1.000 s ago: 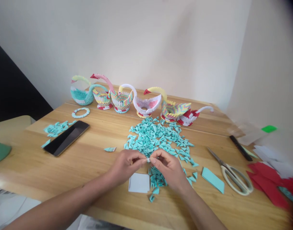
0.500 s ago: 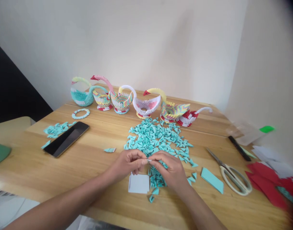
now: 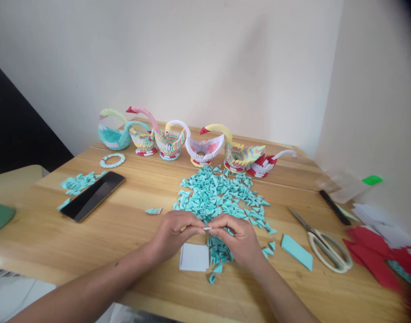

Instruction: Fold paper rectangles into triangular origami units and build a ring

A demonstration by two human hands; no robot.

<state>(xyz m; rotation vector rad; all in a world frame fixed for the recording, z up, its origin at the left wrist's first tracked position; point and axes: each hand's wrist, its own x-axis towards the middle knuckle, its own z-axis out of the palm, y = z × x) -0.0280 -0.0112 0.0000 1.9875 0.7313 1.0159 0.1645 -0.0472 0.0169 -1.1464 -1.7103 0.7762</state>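
A small white folded piece of paper [image 3: 207, 229] is pinched between both hands at the middle of the table. My left hand [image 3: 174, 233] grips its left end with thumb and fingers; my right hand [image 3: 237, 235] has the other end. Most of the piece is hidden by the fingertips. Just below lies a stack of white paper slips [image 3: 194, 257]. Beyond and partly under the hands spreads a big heap of folded turquoise paper triangles [image 3: 215, 188].
Several folded-paper swans [image 3: 205, 148] stand along the back. On the left are a paper ring [image 3: 112, 160], a phone [image 3: 94, 195] and more turquoise triangles [image 3: 78, 183]. Scissors [image 3: 326, 246], turquoise slips [image 3: 297, 252], red paper [image 3: 372, 255] and a black cutter-like tool [image 3: 334, 207] lie right.
My left wrist has turned and its fingers have drawn in closer to the right hand's. The white piece sits slightly lower and shows a bit more. Other things stay in place.
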